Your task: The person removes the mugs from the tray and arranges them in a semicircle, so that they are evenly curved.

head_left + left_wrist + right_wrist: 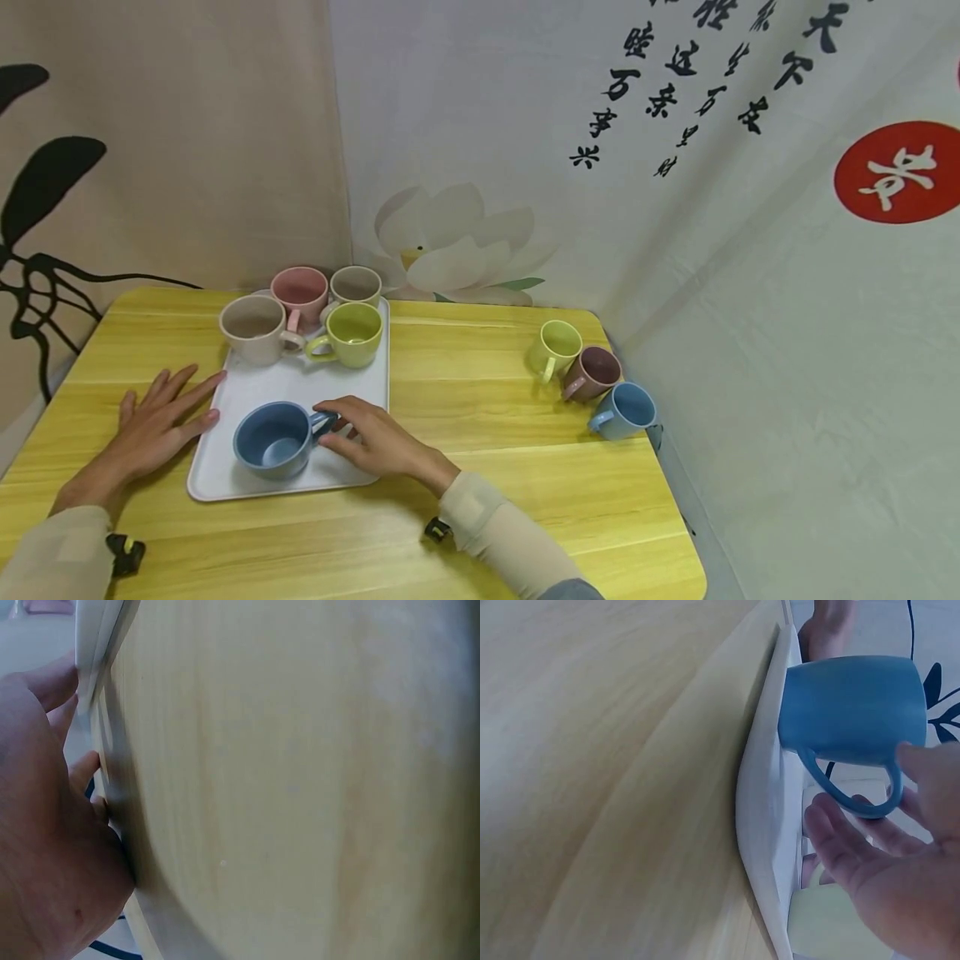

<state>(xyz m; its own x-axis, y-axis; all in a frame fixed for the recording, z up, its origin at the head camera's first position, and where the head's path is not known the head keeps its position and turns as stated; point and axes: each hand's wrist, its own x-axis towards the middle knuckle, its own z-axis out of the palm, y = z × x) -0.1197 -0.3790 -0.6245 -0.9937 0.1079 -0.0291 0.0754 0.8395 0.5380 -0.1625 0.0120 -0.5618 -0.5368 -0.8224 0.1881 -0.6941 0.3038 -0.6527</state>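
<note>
A blue mug [273, 442] stands upright on the near part of a white tray [288, 383], its handle turned toward my right hand. Thumb and index finger of my right hand [378, 437] are at that handle, one on each side of it. In the right wrist view the thumb overlaps the handle's top by the rim, and the other fingers reach behind the loop. My left hand [153, 429] lies on the table with spread fingers, index fingertip and thumb tip at the tray's left edge. The left wrist view shows fingertips right at the tray's side [91, 652].
At the tray's far end stand a beige mug [255, 337], a pink mug [300, 292], a grey-beige mug [357, 285] and a yellow-green mug [354, 342]. Near the table's right edge are another yellow-green mug [553, 348], a brown-purple mug [596, 375] and a second blue mug [626, 412].
</note>
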